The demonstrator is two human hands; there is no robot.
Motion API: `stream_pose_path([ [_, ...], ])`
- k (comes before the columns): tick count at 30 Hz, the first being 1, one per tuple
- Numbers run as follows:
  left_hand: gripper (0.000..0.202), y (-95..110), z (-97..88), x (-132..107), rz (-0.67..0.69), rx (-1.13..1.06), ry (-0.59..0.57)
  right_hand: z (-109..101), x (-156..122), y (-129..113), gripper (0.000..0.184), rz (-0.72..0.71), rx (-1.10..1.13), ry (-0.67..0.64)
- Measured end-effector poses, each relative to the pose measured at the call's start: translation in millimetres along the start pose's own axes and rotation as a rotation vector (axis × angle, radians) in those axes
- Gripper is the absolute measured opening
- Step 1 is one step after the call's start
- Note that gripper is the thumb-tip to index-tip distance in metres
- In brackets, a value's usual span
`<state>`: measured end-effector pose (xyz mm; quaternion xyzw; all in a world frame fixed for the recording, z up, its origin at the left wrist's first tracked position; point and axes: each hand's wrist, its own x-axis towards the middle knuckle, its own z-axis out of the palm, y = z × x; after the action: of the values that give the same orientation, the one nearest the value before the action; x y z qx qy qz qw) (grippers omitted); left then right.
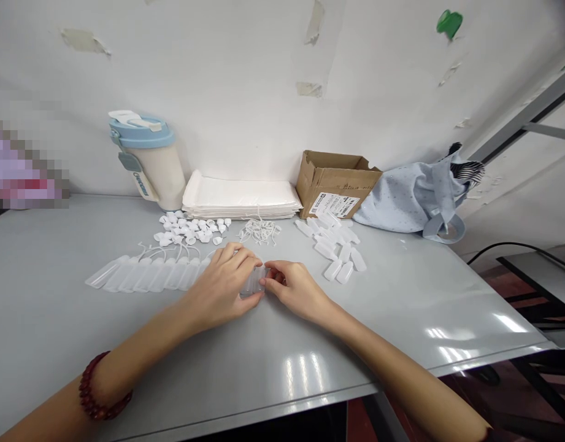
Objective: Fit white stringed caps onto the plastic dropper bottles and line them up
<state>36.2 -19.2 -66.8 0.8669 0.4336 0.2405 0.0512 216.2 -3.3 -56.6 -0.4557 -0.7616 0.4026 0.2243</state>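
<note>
On the grey table, the far left starts with a dark red bead bracelet on the left wrist. Further back, a cream cup with a blue lid stands against the wall. In front of it a row of clear bottles lies side by side, touching one another, with thin white cords trailing from their far ends. Just behind the row is a scatter of white caps, and behind those a flat stack of white sheets sits against the wall. A small tangle of white strings lies in front of the stack.

The left hand rests on the table at the right end of the row, its fingers curled over a small clear bottle. The bottle lies low on the table, between the two hands. The right hand meets it from the other side, fingertips pinched on the bottle's right end (what exactly they grip there is too small to tell).

Further right, an open cardboard box stands tilted near the wall, with a loose pile of bottles in front of it. A pale blue cloth bag slumps beside the box.
</note>
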Motion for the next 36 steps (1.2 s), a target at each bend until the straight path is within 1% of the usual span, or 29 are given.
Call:
stream_pose_path([
  [3,0.030,-0.3,0.4,-0.3,0.005,-0.003,0.005,-0.7,0.2,-0.2,0.016,0.000,0.004,-0.004],
  [9,0.033,-0.9,0.0,-0.2,0.004,0.015,-0.027,-2.9,0.5,0.0,0.015,0.000,-0.007,-0.003],
  [14,0.033,-0.1,-2.4,-0.3,0.006,-0.004,-0.003,-4.3,0.2,-1.3,0.015,0.013,-0.017,0.008],
  [18,0.033,-1.4,-4.8,0.5,-0.007,-0.009,0.034,-8.2,1.4,3.1,0.011,-0.009,-0.028,0.022],
  [21,0.025,-4.3,-7.8,2.3,-0.049,-0.014,0.115,-18.0,2.7,9.0,0.012,-0.035,-0.079,0.070],
  [23,0.021,-7.5,-11.4,3.8,-0.122,-0.020,0.176,-28.2,2.8,11.7,0.012,-0.031,-0.181,0.099],
  [26,0.021,-16.2,-19.1,5.4,-0.242,-0.016,0.256,-45.7,0.9,11.9,0.013,0.070,-0.418,0.117],
  [28,0.021,-25.2,-24.2,6.2,-0.288,0.006,0.291,-57.0,-1.5,10.4,0.016,0.140,-0.531,0.131],
  [31,0.021,-42.1,-28.8,7.9,-0.315,0.059,0.281,-71.7,-6.2,9.5,0.020,0.202,-0.631,0.107],
  [34,0.022,-58.0,-28.9,12.6,-0.318,0.102,0.217,-83.3,-11.3,11.0,0.026,0.244,-0.667,0.051],
  [36,0.023,-64.8,-28.6,18.5,-0.305,0.121,0.162,-88.5,-14.0,11.3,0.029,0.270,-0.694,0.023],
])
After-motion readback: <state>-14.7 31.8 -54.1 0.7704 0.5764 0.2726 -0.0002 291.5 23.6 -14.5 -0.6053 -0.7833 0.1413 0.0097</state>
